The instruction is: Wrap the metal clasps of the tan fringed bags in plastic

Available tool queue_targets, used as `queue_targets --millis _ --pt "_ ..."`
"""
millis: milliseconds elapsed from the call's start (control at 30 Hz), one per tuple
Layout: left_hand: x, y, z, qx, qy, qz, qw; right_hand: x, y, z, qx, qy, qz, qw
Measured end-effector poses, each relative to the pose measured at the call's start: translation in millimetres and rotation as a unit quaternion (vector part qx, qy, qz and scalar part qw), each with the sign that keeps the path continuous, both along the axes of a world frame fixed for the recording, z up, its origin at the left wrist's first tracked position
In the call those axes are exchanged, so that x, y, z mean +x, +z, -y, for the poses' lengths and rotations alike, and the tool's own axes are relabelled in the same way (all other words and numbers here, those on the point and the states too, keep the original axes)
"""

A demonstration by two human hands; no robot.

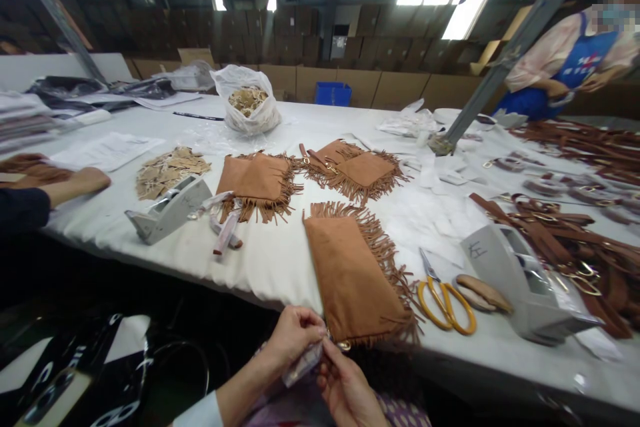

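A brown fringed pouch (355, 273) lies at the table's front edge, a gold clasp (344, 345) at its lower corner. Close to that corner, my left hand (295, 333) pinches the end of a small piece in clear plastic wrap (303, 365). My right hand (347, 380) is closed beside it, thumb and finger on the same wrapped piece. Beyond are more fringed pouches, some on the left (257, 180) and some overlapping in the middle (357, 163). Wrapped strap pieces (227, 230) rest left of the front pouch.
Yellow-handled scissors (447, 303) and a tape dispenser (525, 280) stand right, near brown straps (560, 233). Another dispenser (173, 208), a tan pile (173, 172) and a plastic bag (247, 100) are left. Another person's hand (85, 181) is far left; an aproned person (570, 67) stands back right.
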State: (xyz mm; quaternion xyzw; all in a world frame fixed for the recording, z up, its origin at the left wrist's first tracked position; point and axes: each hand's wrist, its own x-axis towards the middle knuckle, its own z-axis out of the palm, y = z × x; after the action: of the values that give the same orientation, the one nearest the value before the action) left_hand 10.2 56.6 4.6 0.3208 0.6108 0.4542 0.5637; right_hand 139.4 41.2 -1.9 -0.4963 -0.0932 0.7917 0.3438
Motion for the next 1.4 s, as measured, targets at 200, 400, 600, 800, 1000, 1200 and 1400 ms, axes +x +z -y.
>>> queue_targets --millis 200,400,600,800,1000,1200,1400 --pt "0 8.3 2 0.007 0.020 0.003 1.000 -12 6.7 -6 0.002 -0.044 0.014 0.999" --pt "-14 15.7 23 -0.001 0.029 -0.007 1.000 -12 4.0 -6 0.014 -0.026 0.041 0.999" --pt "0 9.3 34 -0.120 -0.036 0.195 0.973 -9 -6.2 -6 0.059 0.005 0.078 0.995" --pt "13 0.0 32 -0.067 0.053 0.165 0.983 -8 1.2 -3 0.065 -0.011 0.090 0.994" --pt "21 5.1 39 -0.033 0.095 0.126 0.987 -12 17.4 -2 0.035 -0.037 0.068 0.996" --pt "27 10.7 52 0.104 0.052 -0.118 0.986 -11 18.8 -3 0.033 -0.050 0.075 0.995" --pt "15 1.8 67 0.185 -0.069 -0.262 0.945 -2 31.3 -2 0.001 -0.043 0.001 0.999"
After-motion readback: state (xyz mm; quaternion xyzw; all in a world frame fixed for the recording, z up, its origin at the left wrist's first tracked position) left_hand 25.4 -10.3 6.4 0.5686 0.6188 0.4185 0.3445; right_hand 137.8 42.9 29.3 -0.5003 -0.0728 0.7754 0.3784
